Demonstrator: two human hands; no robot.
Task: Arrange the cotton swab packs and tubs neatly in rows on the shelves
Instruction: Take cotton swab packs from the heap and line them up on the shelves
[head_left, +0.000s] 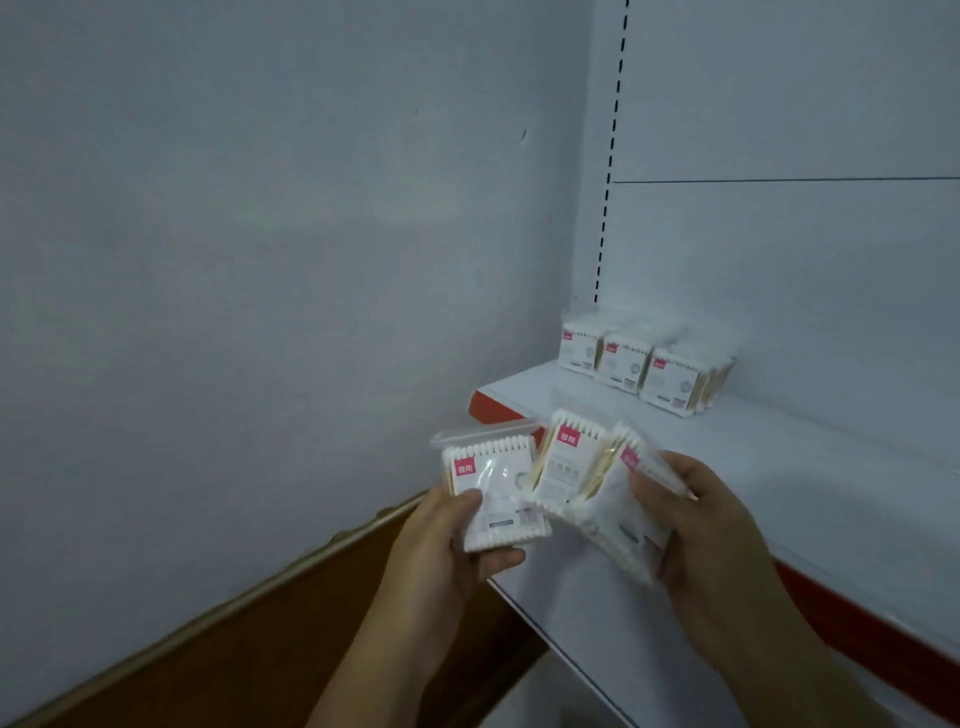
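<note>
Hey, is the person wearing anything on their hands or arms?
No. The left hand and right hand are bare, no gloves or rings showing. The left forearm and right forearm are bare to the frame edge: no sleeve, watch or bracelet in view.

A white shelf (810, 467) with a red front edge; three rows of cotton swab packs (644, 364) stand upright at its back left corner.

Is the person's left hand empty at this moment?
No, the left hand grips a cotton swab pack, with the thumb pressed across the pack's front.
</note>
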